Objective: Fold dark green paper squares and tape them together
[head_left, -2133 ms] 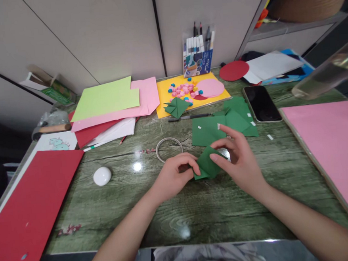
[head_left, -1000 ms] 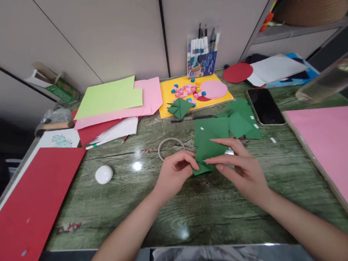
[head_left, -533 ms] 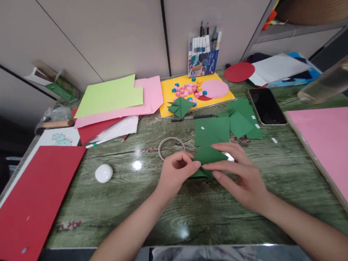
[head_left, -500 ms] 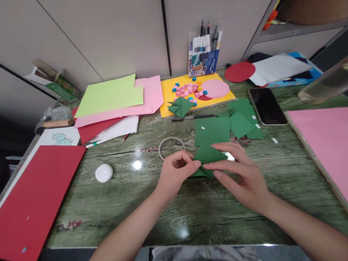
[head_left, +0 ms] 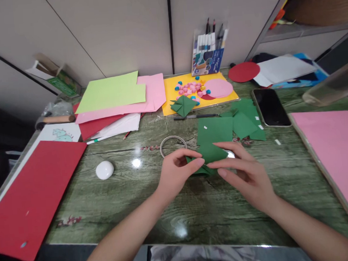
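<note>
Green paper piece (head_left: 209,155): on the table (head_left: 179,209) at centre, just beside the tape ring (head_left: 172,145) at its 4 o'clock; pressed lower and flatter than a second ago, so the fold looks to be creasing down. Left hand (head_left: 177,174): fingers curled, pinching its left edge. Right hand (head_left: 248,175): fingers extended, low, pinching its right edge. Spare green sheets (head_left: 227,124) at 1 o'clock.

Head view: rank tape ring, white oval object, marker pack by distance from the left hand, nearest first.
1. tape ring: just beyond the left hand, nearly at its fingers.
2. white oval object: off to the hand's left on the green table.
3. marker pack: far back, upright against the wall.
</note>
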Action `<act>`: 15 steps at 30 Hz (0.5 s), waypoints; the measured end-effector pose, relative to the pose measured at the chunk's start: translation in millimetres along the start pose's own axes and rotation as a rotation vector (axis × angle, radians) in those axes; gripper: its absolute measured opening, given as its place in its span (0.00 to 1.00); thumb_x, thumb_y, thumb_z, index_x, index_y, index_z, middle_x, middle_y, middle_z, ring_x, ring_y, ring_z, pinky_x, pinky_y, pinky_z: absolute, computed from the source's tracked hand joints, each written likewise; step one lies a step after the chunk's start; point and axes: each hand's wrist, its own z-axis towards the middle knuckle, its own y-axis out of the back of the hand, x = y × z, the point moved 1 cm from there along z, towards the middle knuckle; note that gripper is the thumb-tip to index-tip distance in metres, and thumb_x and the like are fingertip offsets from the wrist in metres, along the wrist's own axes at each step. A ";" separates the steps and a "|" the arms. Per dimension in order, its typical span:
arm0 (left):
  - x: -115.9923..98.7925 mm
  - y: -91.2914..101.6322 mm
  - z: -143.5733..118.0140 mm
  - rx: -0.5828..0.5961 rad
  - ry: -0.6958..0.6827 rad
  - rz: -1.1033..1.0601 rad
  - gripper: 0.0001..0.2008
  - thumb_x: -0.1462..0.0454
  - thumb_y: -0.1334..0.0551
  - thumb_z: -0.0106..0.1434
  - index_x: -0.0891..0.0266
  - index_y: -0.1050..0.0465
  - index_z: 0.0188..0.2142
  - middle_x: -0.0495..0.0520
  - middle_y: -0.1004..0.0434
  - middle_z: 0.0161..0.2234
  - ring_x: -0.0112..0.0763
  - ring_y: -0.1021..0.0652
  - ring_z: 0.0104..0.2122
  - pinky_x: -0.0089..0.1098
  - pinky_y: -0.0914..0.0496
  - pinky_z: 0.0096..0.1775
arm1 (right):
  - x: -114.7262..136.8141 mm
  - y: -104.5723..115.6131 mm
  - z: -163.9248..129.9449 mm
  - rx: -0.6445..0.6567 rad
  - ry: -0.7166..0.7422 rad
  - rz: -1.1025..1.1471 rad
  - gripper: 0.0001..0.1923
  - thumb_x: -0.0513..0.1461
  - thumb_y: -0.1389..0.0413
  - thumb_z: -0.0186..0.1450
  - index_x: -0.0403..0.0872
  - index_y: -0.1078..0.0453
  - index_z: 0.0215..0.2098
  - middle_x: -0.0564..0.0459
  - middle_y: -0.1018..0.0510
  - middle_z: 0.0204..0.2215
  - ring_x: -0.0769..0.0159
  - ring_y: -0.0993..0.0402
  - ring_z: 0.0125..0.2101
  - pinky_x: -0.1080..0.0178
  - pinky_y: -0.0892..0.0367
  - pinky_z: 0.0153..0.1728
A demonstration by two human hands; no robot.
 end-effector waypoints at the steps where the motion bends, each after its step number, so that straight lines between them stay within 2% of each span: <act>1: 0.6 0.0 -0.1 -0.007 0.000 -0.003 0.08 0.60 0.33 0.50 0.60 0.24 0.29 0.50 0.27 0.26 0.28 0.31 0.27 0.28 0.37 0.29 | 0.2 -0.1 0.2 0.001 -0.002 -0.002 0.11 0.38 0.47 0.61 0.58 0.26 0.38 0.53 0.32 0.50 0.58 0.36 0.50 0.50 0.41 0.51; 5: 2.8 0.0 -0.3 -0.013 0.005 -0.022 0.07 0.61 0.33 0.51 0.59 0.23 0.30 0.51 0.24 0.30 0.29 0.29 0.29 0.29 0.36 0.30 | -0.2 -0.3 0.5 0.000 0.000 -0.006 0.11 0.38 0.46 0.61 0.58 0.26 0.38 0.54 0.32 0.51 0.57 0.36 0.50 0.49 0.42 0.52; 15: 3.2 -0.9 -1.0 -0.027 0.000 -0.027 0.05 0.62 0.33 0.51 0.59 0.23 0.30 0.50 0.24 0.30 0.28 0.29 0.30 0.28 0.35 0.31 | 0.0 -1.2 1.2 0.010 0.024 -0.003 0.13 0.36 0.46 0.61 0.59 0.26 0.40 0.55 0.34 0.53 0.58 0.38 0.52 0.50 0.43 0.52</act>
